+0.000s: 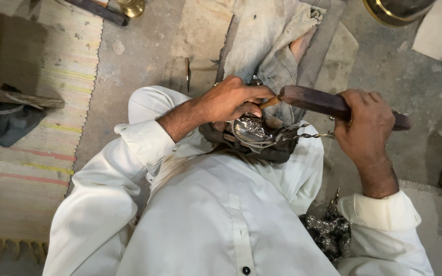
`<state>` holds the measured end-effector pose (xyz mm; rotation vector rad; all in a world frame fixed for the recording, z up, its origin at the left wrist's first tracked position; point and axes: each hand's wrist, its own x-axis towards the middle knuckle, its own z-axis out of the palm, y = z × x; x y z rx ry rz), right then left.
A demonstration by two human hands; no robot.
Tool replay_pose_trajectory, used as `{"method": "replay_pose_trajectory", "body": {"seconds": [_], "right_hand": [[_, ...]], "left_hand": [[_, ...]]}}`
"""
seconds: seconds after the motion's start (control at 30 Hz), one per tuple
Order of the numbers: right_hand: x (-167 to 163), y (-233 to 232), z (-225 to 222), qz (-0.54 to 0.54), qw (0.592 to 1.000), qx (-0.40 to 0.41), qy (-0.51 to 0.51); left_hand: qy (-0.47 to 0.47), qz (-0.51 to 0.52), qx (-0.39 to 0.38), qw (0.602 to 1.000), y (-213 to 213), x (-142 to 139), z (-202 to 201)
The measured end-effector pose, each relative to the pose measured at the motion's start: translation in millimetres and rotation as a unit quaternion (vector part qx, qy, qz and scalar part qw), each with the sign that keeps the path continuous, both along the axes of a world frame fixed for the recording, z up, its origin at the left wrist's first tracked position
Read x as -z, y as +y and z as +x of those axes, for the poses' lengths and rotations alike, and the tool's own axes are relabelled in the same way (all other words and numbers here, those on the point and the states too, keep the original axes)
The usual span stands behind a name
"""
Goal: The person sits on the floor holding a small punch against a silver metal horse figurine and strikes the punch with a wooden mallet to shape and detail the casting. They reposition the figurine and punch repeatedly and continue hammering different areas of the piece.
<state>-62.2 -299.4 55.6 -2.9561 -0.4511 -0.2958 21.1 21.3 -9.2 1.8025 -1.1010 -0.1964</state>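
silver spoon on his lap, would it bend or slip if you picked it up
The silver spoon looks thin and polished, so probably light and a bit slippery. Its twisted handle seems slender, so it may flex under pressure. The left hand steadies it while the right hand grips a wooden tool, suggesting it shifts easily.
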Motion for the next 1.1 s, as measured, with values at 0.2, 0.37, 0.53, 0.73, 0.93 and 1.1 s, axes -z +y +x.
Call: {"method": "replay_pose_trajectory", "body": {"seconds": [0.2, 0.37, 0.53, 0.73, 0.93, 1.1], "right_hand": [[-2.8, 2.4, 0.0, -0.021, 0.998, 0.018, 0.061], [-0.6, -0.8, 7.5, 0.018, 0.987, 0.073, 0.142], [8.2, -2.4, 16.6, 0.121, 0.945, 0.153, 0.263], [11.4, -2.7, 26.3, 0.093, 0.952, 0.107, 0.27], [5.9, 1.3, 32.7, 0.086, 0.949, 0.113, 0.28], [4.8, 4.4, 41.5, 0.084, 0.954, 0.106, 0.266]], "left_hand": [[0.015, -0.055, 0.004, 0.998, 4.6, 2.6, -3.1], [0.117, -0.063, -0.134, 0.982, 1.3, 0.9, -9.1], [0.129, -0.033, -0.162, 0.978, -18.8, -1.7, -12.8], [0.093, -0.002, -0.181, 0.979, -29.5, 1.8, -16.6], [0.086, -0.023, -0.205, 0.975, -31.7, 3.8, -21.1], [0.108, 0.013, -0.215, 0.971, -32.9, 0.4, -22.3]]}}
